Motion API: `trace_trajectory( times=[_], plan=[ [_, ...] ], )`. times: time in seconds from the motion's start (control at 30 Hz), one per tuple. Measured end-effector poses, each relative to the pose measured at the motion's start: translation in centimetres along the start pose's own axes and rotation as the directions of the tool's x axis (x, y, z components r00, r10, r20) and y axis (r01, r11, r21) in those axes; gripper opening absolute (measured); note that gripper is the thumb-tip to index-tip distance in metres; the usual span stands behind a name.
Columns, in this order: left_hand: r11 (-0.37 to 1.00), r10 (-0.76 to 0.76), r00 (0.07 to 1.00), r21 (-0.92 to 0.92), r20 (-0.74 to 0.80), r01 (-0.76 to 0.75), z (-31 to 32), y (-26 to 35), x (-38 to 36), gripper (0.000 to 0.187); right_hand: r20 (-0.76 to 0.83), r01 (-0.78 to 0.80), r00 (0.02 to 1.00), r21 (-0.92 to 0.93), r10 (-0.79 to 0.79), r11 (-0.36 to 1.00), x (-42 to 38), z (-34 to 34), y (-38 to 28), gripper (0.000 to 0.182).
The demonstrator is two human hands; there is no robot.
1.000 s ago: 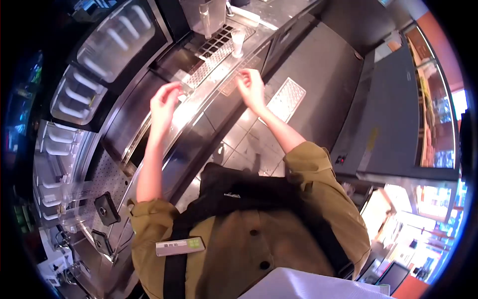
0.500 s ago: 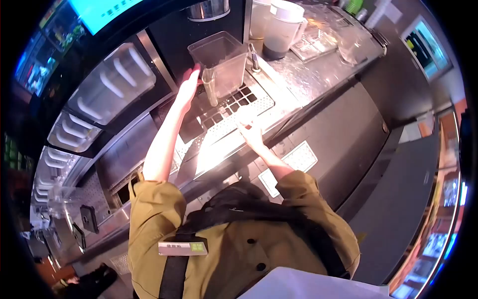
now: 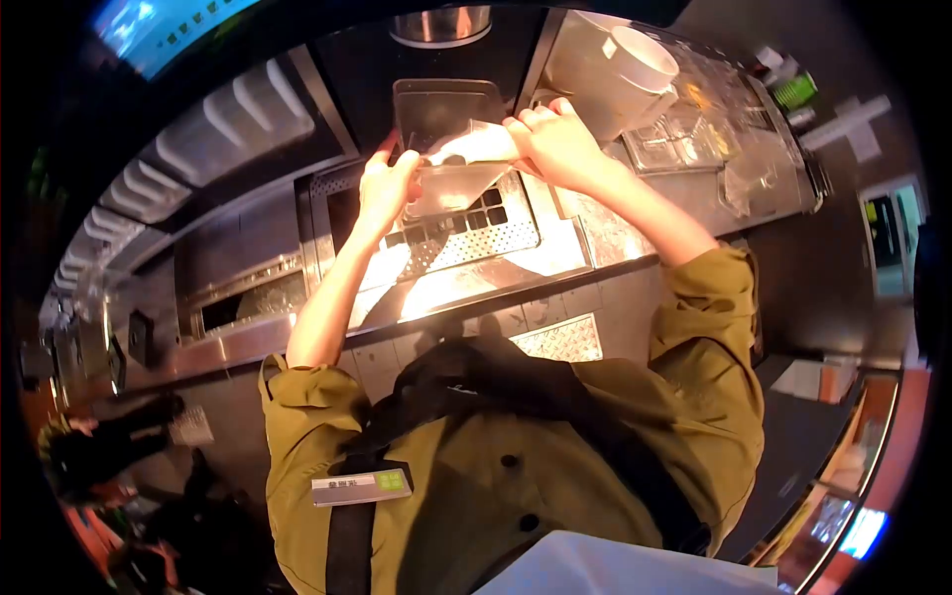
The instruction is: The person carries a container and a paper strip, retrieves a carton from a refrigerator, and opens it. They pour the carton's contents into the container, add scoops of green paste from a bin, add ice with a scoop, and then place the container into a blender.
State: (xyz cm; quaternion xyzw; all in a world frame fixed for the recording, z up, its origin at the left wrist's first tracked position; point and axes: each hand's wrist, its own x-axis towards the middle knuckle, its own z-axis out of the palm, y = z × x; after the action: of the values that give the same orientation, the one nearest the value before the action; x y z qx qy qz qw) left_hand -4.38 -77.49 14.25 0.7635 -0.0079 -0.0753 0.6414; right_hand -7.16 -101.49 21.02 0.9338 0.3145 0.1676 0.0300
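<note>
A clear plastic container [image 3: 451,188] with squarish sides is between my two hands, above a perforated metal drip tray [image 3: 474,250]. My left hand [image 3: 390,188] is closed on its left edge, thumb toward the front. My right hand [image 3: 553,144] is closed at its right rim, with the fingertips partly hidden. Strong glare whitens the space between the hands, so what is inside the container cannot be made out.
White jugs [image 3: 635,74] stand to the right on the metal counter, beside clear trays [image 3: 674,144]. Lidded plastic bins [image 3: 233,119] line the left. A metal cylinder [image 3: 441,27] hangs above the container. A person in dark clothing [image 3: 109,436] is at the lower left.
My right hand has risen from over the drip tray to the container's right rim. My left hand has shifted its hold on the container, which now leans toward me.
</note>
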Motion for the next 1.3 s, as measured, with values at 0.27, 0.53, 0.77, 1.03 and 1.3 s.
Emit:
trace_trajectory(
  times=[0.27, 0.53, 0.77, 1.03, 1.3],
  plan=[
    [0.998, -0.037, 0.996, -0.048, -0.084, 0.033, 0.2, 1.9, -4.4, 0.061, 0.497, 0.238, 0.836, 0.050, -0.230, 0.970, 3.8, -2.2, 0.6, 0.038],
    [0.993, -0.050, 0.995, -0.110, -0.087, 0.041, -0.6, 2.7, -8.6, 0.042, 0.046, 0.458, 0.851, -0.555, -0.524, 0.695, 3.2, -0.7, -2.5, 0.021],
    [0.999, -0.002, 1.000, -0.046, -0.008, 0.001, -3.0, 1.7, -11.8, 0.047, 0.026, 0.222, 0.973, 0.142, -0.227, 0.965, -1.2, 1.4, -2.8, 0.041],
    [0.987, 0.032, 0.997, -0.158, -0.074, -0.043, -5.1, 0.3, -17.0, 0.047, 0.102, -0.501, 0.756, 0.726, 0.647, 0.471, -13.3, 17.1, -3.5, 0.052],
    [0.962, -0.070, 0.996, -0.258, 0.061, 0.083, 0.6, 2.8, -21.7, 0.046, -0.050, -0.500, 0.772, 0.569, 0.634, 0.653, -18.8, 14.3, -4.8, 0.057]
  ],
)
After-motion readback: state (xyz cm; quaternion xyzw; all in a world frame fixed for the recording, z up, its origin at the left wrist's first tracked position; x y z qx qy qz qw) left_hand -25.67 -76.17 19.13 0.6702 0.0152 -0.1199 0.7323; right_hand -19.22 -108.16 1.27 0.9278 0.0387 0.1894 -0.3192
